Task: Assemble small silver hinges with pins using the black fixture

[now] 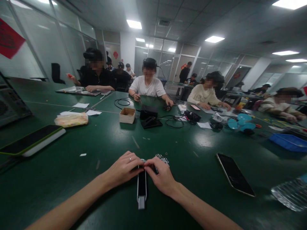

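Note:
On the green table right before me lies a long, slim black device (142, 185) with a pale frame and a silver tab at its near end. My left hand (127, 166), a ring on one finger, has its fingers closed around the far end of this device. From the other side, my right hand (160, 174) pinches at the same spot, thumb and forefinger together. Whatever lies between those fingertips is too small and covered to make out. Just behind my right hand is a small cluster of shiny metal rings or nuts (162, 158), partly hidden by it.
A phone (235, 174) and a clear plastic bottle (290, 193) lie to the right, with a blue tray (289, 142) beyond. Ahead are a small box (127, 115), a black stand (151, 118) and cables. A green-edged device (32, 139) lies left. Several people sit across the table.

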Demonstrator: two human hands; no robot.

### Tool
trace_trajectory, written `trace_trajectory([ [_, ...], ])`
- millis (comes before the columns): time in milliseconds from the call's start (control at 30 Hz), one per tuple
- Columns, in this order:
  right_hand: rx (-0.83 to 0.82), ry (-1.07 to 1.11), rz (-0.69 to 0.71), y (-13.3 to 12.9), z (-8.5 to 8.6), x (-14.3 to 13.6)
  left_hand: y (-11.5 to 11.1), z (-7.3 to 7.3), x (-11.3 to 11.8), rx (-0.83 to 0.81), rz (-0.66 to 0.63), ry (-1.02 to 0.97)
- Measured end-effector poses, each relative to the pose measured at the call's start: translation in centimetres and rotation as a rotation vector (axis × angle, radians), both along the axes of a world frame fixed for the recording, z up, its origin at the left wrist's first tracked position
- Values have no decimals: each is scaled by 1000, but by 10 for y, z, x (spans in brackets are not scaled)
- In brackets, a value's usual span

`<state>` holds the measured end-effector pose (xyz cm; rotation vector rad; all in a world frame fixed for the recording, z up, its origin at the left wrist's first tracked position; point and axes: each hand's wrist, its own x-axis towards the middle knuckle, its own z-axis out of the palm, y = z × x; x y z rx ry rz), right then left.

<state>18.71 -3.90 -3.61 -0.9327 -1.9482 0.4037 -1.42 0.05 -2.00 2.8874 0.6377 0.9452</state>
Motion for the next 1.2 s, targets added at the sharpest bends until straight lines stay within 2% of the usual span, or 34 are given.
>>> trace_trajectory([
  [233, -30, -2, -3, 0, 2, -1, 1, 1, -1, 9, -6, 33],
  [367, 10, -54, -8, 2, 4, 1, 9, 5, -10, -16, 11, 31],
  [567, 190, -261, -108, 13, 8, 19, 29, 17, -35, -304, 150, 197],
  [667, 138, -420, -177, 15, 11, 26, 32, 17, -38, -411, 170, 261],
  [800, 31, -542, -152, 14, 14, 25, 29, 14, -32, -447, 141, 302],
  [1200, 1, -552, -110, 15, 12, 18, 26, 13, -25, -465, 138, 277],
])
